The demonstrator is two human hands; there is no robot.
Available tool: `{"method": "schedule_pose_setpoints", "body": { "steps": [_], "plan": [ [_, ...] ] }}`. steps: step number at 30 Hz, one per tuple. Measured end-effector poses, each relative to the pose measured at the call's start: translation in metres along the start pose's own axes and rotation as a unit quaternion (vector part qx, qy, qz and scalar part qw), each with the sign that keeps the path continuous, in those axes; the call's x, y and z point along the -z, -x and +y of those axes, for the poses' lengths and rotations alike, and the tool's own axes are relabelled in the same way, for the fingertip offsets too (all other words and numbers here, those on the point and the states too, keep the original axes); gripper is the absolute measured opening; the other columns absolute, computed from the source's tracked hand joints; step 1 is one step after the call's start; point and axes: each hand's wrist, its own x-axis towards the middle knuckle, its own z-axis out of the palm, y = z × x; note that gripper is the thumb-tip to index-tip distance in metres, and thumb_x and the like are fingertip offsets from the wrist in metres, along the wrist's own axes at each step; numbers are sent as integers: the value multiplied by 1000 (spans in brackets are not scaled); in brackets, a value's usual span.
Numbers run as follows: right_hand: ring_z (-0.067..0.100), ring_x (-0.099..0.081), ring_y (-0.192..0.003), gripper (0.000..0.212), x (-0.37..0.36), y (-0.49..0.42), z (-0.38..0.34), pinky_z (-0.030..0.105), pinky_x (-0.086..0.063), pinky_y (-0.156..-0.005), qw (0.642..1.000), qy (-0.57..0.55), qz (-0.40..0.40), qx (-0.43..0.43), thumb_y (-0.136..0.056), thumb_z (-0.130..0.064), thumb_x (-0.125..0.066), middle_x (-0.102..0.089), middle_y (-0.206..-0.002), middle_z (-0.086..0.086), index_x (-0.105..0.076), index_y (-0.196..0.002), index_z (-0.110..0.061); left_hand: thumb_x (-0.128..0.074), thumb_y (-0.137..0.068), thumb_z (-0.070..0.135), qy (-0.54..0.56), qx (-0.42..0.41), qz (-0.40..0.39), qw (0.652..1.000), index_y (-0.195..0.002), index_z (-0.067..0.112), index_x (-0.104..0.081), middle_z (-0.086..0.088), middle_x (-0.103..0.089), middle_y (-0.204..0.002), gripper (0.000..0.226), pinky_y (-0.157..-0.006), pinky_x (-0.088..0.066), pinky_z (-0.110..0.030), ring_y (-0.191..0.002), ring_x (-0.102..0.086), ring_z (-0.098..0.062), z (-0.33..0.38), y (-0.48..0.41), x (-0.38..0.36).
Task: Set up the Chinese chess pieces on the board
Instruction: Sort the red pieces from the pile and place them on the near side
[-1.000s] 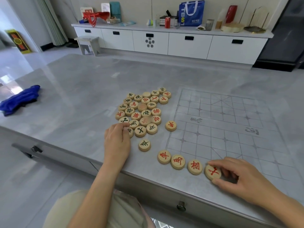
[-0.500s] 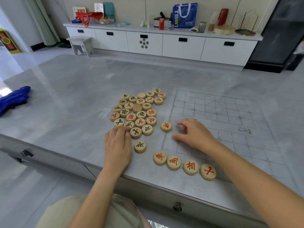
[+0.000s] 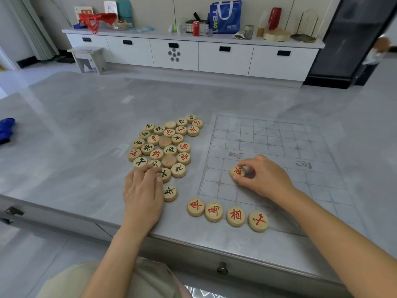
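Pinching a round wooden red-inked piece (image 3: pixel 237 172) between thumb and curled fingers, the right grip (image 3: pixel 264 177) holds it on the board (image 3: pixel 279 145), near-left part, just short of the middle band; the character looks like 車. The board is pale grey grid lines on the grey surface (image 3: pixel 75 125), and its middle-band writing is too faint to read. The left grip (image 3: pixel 142 190) lies flat and relaxed on the surface, holding nothing, fingertips touching the near edge of the pile (image 3: pixel 163 145) left of the board. The pile is tan discs packed edge to edge with red or dark green-black characters, two of them showing blank faces. A lone dark-inked piece (image 3: pixel 170 193) sits just beside the left grip. A row of four red pieces (image 3: pixel 225 214) runs along the board's near edge, touching or nearly so, reading 車, 馬, 相, and one like 士. A blue bag (image 3: pixel 225 17) on the far sideboard (image 3: pixel 193 52) shows white letters, roughly "TBS".
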Motion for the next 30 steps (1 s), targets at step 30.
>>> {"method": "schedule_pose_setpoints", "body": {
  "steps": [30],
  "plan": [
    [8,-51,-80,41,48,129,110,24,-36,-78,996,-22,2,-84,-75,-56,-67,-44,-85,-15,-63,-113,-40,-36,-92,22,42,-13,56,997,-102,5,-63,-19,-62,-107,33,-96,-31,-49,-104,-45,-33,37,-10,-13]
  ]
}}
